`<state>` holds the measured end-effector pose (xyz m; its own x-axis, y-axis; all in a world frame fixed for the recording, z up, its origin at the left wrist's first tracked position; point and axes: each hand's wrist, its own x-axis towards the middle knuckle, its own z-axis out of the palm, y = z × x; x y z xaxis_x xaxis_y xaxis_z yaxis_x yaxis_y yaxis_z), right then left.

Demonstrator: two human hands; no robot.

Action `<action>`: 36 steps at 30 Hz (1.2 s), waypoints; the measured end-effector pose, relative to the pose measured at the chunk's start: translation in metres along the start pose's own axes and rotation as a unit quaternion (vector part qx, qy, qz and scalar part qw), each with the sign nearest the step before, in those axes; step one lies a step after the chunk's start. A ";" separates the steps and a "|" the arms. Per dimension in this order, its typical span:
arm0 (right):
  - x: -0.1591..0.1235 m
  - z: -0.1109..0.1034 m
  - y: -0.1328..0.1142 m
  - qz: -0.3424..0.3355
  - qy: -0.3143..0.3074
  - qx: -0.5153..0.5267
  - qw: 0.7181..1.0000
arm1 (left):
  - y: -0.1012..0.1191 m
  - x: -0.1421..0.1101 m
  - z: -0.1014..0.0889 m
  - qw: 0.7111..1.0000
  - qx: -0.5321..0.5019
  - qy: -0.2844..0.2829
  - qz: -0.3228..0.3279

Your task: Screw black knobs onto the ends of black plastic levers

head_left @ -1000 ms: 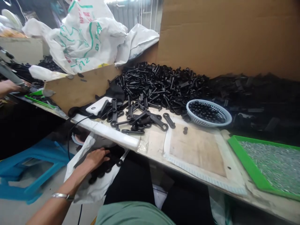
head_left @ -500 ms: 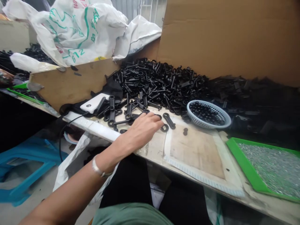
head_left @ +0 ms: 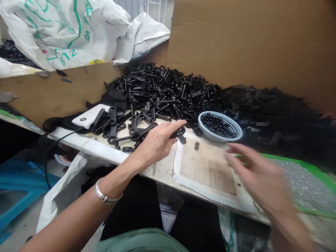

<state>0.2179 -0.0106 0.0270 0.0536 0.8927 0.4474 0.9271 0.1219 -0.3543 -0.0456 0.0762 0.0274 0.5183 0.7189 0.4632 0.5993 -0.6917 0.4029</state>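
Observation:
My left hand (head_left: 157, 141) is closed around a black plastic lever-like part (head_left: 180, 132) with a ring-shaped end, just above the worktable. A second black part end (head_left: 183, 140) shows right below it. My right hand (head_left: 258, 176) is over the table at the right, smeared by motion; whether its fingers hold anything cannot be made out. Between the hands lies a worn brown board (head_left: 207, 168) with a small black piece (head_left: 196, 146) on it. Loose black lever-like parts (head_left: 112, 122) lie to the left of my left hand.
A large heap of black parts (head_left: 168, 89) fills the back of the table against a cardboard wall (head_left: 249, 42). A light blue basket (head_left: 228, 138) holds small black pieces. At right is a green tray (head_left: 312, 169) of small shiny pieces. A white power bank-like box (head_left: 89, 117) with a cable lies left.
My left hand has lifted a black part from the table. My right hand has come into view from the right. The view has shifted to the right.

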 end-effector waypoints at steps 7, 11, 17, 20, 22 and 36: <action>0.071 0.087 -0.055 -0.025 -0.182 -0.068 0.981 | 0.014 -0.024 0.011 0.846 -0.470 0.095 -0.233; 0.077 0.090 -0.056 -0.025 -0.200 -0.069 0.977 | 0.020 -0.030 0.022 0.806 -0.508 0.112 -0.282; 0.052 0.022 -0.003 -0.030 -0.173 -0.038 0.984 | 0.029 -0.040 0.037 0.806 -0.509 0.084 -0.291; 0.033 -0.014 0.033 -0.072 -0.149 -0.022 0.986 | 0.034 -0.043 0.047 0.840 -0.472 0.081 -0.256; 0.021 -0.028 0.048 -0.104 -0.168 -0.018 0.980 | 0.040 -0.045 0.054 0.873 -0.424 0.101 -0.216; -0.001 -0.003 0.032 -0.124 -0.301 -0.032 0.945 | 0.082 -0.072 0.098 0.956 0.021 -0.035 0.292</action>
<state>0.2485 -0.0090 0.0180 -0.3704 0.9278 -0.0442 0.9051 0.3499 -0.2415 0.0263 -0.0254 -0.0504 0.8105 0.2153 0.5447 0.2193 -0.9739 0.0587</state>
